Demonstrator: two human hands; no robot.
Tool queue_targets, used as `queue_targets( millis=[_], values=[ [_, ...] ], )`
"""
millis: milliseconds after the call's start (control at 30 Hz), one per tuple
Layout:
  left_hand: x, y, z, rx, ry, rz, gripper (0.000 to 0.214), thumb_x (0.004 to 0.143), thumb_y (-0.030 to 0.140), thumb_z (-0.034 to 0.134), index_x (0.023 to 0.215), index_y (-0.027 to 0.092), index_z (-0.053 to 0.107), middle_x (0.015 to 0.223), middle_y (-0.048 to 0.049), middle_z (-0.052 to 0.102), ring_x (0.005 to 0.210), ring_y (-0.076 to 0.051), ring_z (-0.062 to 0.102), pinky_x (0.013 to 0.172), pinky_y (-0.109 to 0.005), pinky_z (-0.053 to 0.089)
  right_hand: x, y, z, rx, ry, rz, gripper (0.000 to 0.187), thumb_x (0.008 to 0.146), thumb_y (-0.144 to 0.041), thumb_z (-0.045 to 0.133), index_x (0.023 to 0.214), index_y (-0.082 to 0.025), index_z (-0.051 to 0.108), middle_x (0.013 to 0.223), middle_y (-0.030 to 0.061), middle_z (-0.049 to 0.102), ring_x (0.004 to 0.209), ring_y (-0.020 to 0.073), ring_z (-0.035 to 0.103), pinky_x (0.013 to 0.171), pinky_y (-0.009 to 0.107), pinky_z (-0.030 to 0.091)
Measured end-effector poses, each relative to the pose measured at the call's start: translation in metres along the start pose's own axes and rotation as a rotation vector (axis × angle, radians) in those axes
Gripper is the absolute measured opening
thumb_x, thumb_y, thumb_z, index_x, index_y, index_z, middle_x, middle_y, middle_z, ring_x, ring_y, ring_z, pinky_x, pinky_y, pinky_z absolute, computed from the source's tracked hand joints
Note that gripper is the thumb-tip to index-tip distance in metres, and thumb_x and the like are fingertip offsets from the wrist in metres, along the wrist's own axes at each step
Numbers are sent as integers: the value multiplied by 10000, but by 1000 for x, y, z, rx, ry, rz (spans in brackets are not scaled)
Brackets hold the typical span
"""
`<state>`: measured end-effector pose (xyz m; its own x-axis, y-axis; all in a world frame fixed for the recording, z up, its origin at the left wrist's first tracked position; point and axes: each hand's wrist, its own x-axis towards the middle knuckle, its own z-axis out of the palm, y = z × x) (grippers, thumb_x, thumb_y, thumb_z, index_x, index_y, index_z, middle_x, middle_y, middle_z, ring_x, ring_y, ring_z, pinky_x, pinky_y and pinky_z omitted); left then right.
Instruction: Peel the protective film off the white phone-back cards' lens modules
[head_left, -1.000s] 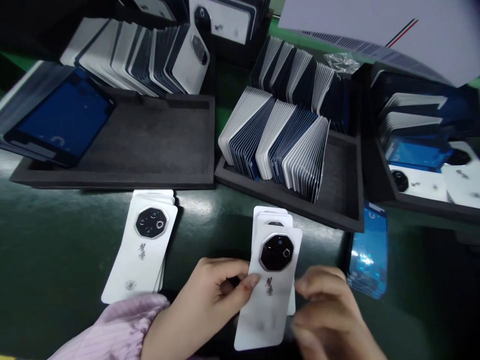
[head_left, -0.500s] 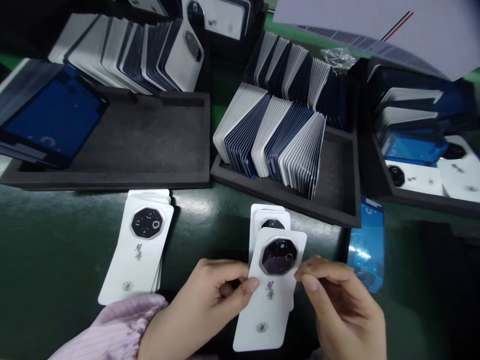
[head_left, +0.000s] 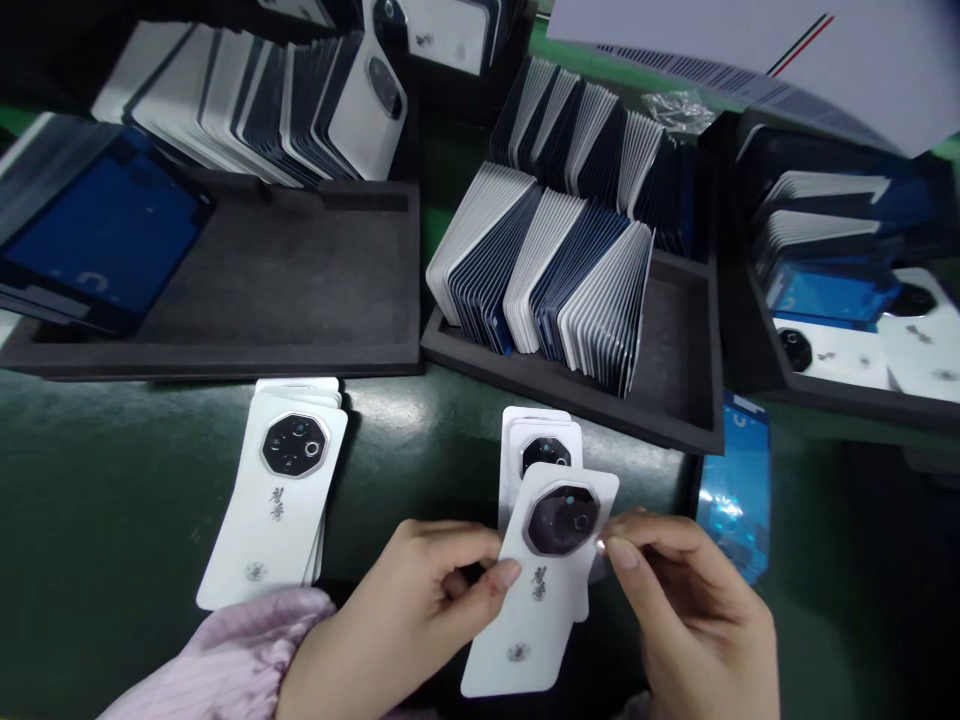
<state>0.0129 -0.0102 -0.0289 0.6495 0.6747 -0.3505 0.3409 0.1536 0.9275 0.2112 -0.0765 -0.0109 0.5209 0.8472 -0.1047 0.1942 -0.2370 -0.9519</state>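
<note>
Tilting the white back cover (head_left: 541, 600) further clockwise than half a second ago, long axis now lower left to upper right over the small stack (head_left: 537, 432) on the counter (head_left: 112, 520), left grip (head_left: 420, 610) closed on its left edge, right grip (head_left: 690, 610) pinching the right edge.

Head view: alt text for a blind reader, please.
Both hands hold a white back cover over a small stack on a green table, the left hand pinching its left edge, the right hand its right edge. A second stack lies left; foam trays of upright covers stand behind.
</note>
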Motion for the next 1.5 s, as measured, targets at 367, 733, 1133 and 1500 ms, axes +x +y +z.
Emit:
queue_targets(
  millis=[367,733,1133,1500],
  values=[
    [0,3,-3,92,15,150,352,1005,148,528,691,223,386,664,57,439,608,-117,464,567,-230,348,-4,6,5,-166,75,-14,78,883,-265,800,831,-276,743,738,-13,704,616,146,573,521,272,405],
    [-1,-3,0,182,77,258,312,1045,148,519,739,211,506,688,37,511,634,-126,517,598,-229,405,2,13,0,-282,2,46,159,909,-360,777,852,-252,677,670,-43,611,532,116,526,499,231,443],
    [-7,13,-18,-87,166,-8,283,1031,338,550,970,227,802,897,-32,773,747,-179,728,659,-242,620,3,3,0,58,-306,232,343,982,-497,663,802,-208,708,619,-44,525,499,89,366,442,223,296],
    [-66,-76,-93,928,751,-201,857,904,596,675,1558,117,397,1489,-361,465,1338,-713,446,1017,-860,386,22,24,0,-415,-138,121,240,926,-445,666,969,-221,742,765,33,768,637,210,695,575,309,500]
  ],
)
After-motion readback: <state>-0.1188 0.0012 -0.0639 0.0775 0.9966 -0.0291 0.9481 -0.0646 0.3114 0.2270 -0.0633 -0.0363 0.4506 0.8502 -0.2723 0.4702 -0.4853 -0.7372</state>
